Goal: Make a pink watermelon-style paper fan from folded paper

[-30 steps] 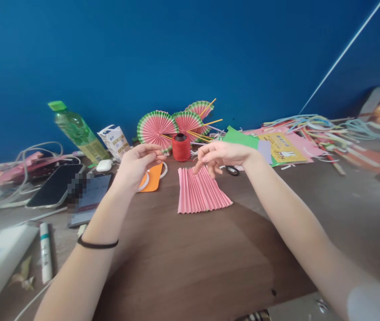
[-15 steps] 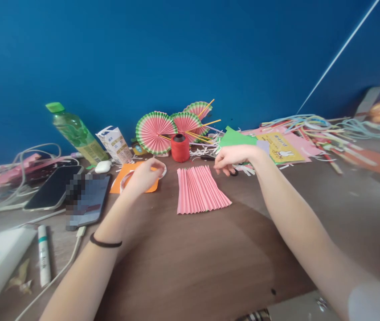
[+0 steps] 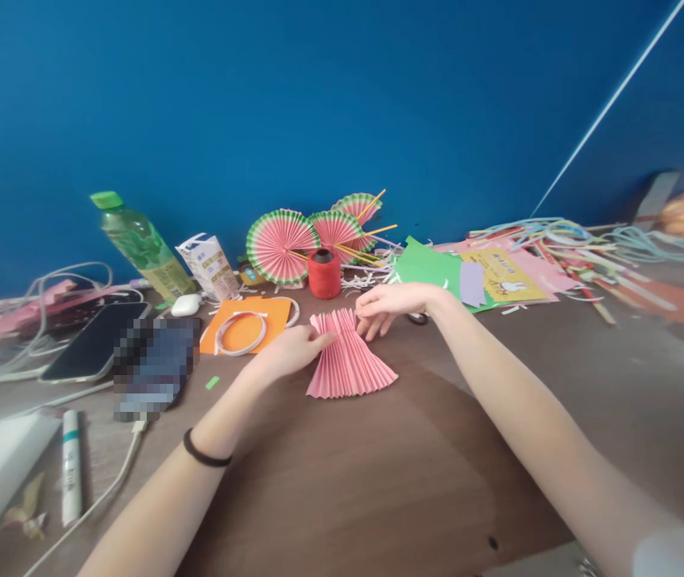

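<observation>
Pleated pink paper (image 3: 354, 370) lies mid-worktop (image 3: 342, 489), nearer back edge than front, far end bunched, near end flared. L hand (image 3: 290, 350) half-curled, thumb on paper's L side; R hand (image 3: 390, 304) loosely bent, fingertips at its far R corner. Fingers partly hidden, can't tell if either grips. Red spool (image 3: 325, 279) behind, nr back edge, w/ pleated fans (image 3: 281, 240).

Pink paper sheet (image 3: 350, 369), accordion-pleated, lying on the brown surface (image 3: 342, 481) before me. Its folds run from far to near; the far end is narrowed between my left fingers (image 3: 321, 341) and right fingers (image 3: 382, 325), the zigzag near edge fanned wider.
</observation>
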### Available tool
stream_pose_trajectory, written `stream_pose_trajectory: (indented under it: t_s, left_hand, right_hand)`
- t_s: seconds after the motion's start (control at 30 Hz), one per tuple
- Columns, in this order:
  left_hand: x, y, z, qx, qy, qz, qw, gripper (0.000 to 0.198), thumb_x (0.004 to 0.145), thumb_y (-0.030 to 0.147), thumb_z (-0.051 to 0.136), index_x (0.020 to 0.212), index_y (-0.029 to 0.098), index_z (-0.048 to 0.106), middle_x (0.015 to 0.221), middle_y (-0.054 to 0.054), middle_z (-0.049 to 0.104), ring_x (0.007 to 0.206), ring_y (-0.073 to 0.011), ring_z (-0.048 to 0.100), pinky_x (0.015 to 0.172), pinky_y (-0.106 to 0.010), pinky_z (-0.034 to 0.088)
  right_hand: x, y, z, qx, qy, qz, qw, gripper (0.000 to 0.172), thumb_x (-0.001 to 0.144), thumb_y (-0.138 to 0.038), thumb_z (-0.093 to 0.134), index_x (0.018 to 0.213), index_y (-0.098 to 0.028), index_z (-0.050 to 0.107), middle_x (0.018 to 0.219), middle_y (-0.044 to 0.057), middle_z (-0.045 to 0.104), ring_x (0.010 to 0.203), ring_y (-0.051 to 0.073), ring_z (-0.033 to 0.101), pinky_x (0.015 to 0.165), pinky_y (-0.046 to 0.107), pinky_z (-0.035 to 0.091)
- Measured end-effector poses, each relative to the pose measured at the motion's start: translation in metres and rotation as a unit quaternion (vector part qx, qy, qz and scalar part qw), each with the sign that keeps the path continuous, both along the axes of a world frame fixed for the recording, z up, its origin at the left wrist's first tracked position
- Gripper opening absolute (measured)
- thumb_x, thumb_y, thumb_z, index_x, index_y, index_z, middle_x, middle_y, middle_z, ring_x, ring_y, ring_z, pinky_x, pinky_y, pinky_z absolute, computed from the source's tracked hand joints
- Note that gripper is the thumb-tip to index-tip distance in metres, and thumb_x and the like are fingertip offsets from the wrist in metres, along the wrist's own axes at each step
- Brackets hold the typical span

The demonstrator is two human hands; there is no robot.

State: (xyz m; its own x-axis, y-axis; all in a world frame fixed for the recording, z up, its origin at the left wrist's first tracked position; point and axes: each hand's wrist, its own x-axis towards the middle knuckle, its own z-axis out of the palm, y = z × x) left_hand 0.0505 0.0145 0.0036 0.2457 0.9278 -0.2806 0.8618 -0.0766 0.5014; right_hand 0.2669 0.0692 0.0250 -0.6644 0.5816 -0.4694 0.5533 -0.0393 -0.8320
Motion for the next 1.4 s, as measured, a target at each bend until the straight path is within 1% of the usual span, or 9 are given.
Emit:
stream_pose_trajectory:
  t_s: [0.2, 0.37, 0.5, 0.6, 0.77, 0.9, 1.03, 1.23, 1.4]
  left_hand:
    - [0.007, -0.004, -0.002, 0.014, -0.013, 0.013, 1.0, 0.043, 0.073, 0.059, 0.042, 0.065, 0.018, 0.053, 0.066, -0.003, 0.062, 0.062, -0.0184, 0.057, 0.056, -0.026, 0.037]
    - [0.013, -0.006, -0.001, 0.028, -0.024, 0.017, 0.999, 0.038, 0.073, 0.054, 0.045, 0.061, 0.019, 0.052, 0.056, -0.001, 0.056, 0.057, -0.0167, 0.054, 0.053, -0.025, 0.034]
    - [0.011, -0.005, 0.001, 0.025, -0.022, 0.027, 0.999, 0.031, 0.075, 0.047, 0.045, 0.066, 0.018, 0.054, 0.064, -0.002, 0.063, 0.06, -0.0166, 0.057, 0.054, -0.025, 0.037]
    - [0.008, -0.003, 0.001, 0.027, 0.012, 0.031, 0.999, 0.025, 0.076, 0.041, 0.046, 0.07, 0.018, 0.055, 0.075, -0.005, 0.066, 0.066, -0.0173, 0.06, 0.058, -0.025, 0.039]
    - [0.009, -0.003, -0.005, 0.062, 0.078, 0.027, 0.995, 0.016, 0.075, 0.033, 0.05, 0.077, 0.017, 0.054, 0.082, -0.007, 0.067, 0.074, -0.0194, 0.062, 0.063, -0.026, 0.041]
    - [0.016, -0.006, -0.009, 0.085, 0.109, 0.019, 0.99, 0.015, 0.075, 0.027, 0.049, 0.083, 0.016, 0.055, 0.085, -0.01, 0.067, 0.077, -0.0215, 0.062, 0.064, -0.028, 0.042]
    - [0.024, -0.01, -0.011, 0.103, 0.139, 0.016, 0.985, 0.021, 0.076, 0.02, 0.043, 0.091, 0.014, 0.056, 0.089, -0.013, 0.067, 0.084, -0.025, 0.063, 0.069, -0.031, 0.043]
    - [0.027, -0.013, -0.011, 0.1, 0.103, 0.005, 0.99, 0.019, 0.077, 0.018, 0.043, 0.089, 0.016, 0.057, 0.09, -0.011, 0.067, 0.082, -0.0224, 0.063, 0.069, -0.029, 0.043]
    - [0.029, -0.015, -0.011, 0.099, 0.07, 0.005, 0.993, 0.017, 0.077, 0.019, 0.044, 0.087, 0.017, 0.058, 0.09, -0.009, 0.067, 0.079, -0.0203, 0.062, 0.068, -0.027, 0.042]
  right_hand:
    - [-0.021, -0.01, -0.006, -0.022, 0.05, -0.054, 0.997, 0.011, 0.081, -0.023, 0.051, 0.077, -0.014, 0.047, 0.093, 0.009, 0.067, 0.072, 0.015, 0.069, 0.07, 0.028, 0.055]
    - [-0.034, -0.015, -0.005, -0.012, 0.046, -0.068, 0.997, 0.005, 0.079, -0.015, 0.048, 0.075, -0.014, 0.05, 0.081, 0.007, 0.068, 0.07, 0.016, 0.069, 0.07, 0.028, 0.056]
    - [-0.033, -0.016, -0.002, 0.029, 0.011, -0.1, 0.994, 0.007, 0.078, -0.014, 0.046, 0.072, -0.014, 0.048, 0.084, 0.009, 0.069, 0.067, 0.016, 0.068, 0.063, 0.028, 0.056]
    - [-0.03, -0.016, 0.001, 0.055, -0.036, -0.112, 0.991, 0.007, 0.077, -0.014, 0.044, 0.071, -0.014, 0.047, 0.085, 0.012, 0.069, 0.063, 0.017, 0.068, 0.057, 0.027, 0.056]
    - [-0.03, -0.02, 0.008, 0.072, -0.092, -0.113, 0.987, 0.007, 0.075, -0.012, 0.043, 0.069, -0.013, 0.048, 0.083, 0.014, 0.068, 0.06, 0.018, 0.067, 0.054, 0.027, 0.055]
    - [-0.034, -0.022, 0.008, 0.08, -0.096, -0.113, 0.986, 0.009, 0.073, -0.01, 0.041, 0.066, -0.013, 0.045, 0.081, 0.013, 0.068, 0.059, 0.018, 0.067, 0.054, 0.028, 0.055]
    - [-0.045, -0.027, 0.006, 0.138, -0.125, -0.1, 0.977, 0.009, 0.072, -0.01, 0.041, 0.065, -0.013, 0.046, 0.077, 0.014, 0.068, 0.058, 0.019, 0.067, 0.052, 0.026, 0.054]
    - [-0.057, -0.034, 0.005, 0.186, -0.164, -0.084, 0.965, 0.014, 0.075, -0.01, 0.039, 0.065, -0.012, 0.049, 0.072, 0.014, 0.069, 0.059, 0.02, 0.068, 0.054, 0.028, 0.055]
    - [-0.058, -0.033, -0.003, 0.178, -0.096, -0.085, 0.976, 0.017, 0.082, -0.02, 0.038, 0.069, -0.014, 0.047, 0.069, 0.014, 0.069, 0.056, 0.019, 0.067, 0.049, 0.027, 0.054]
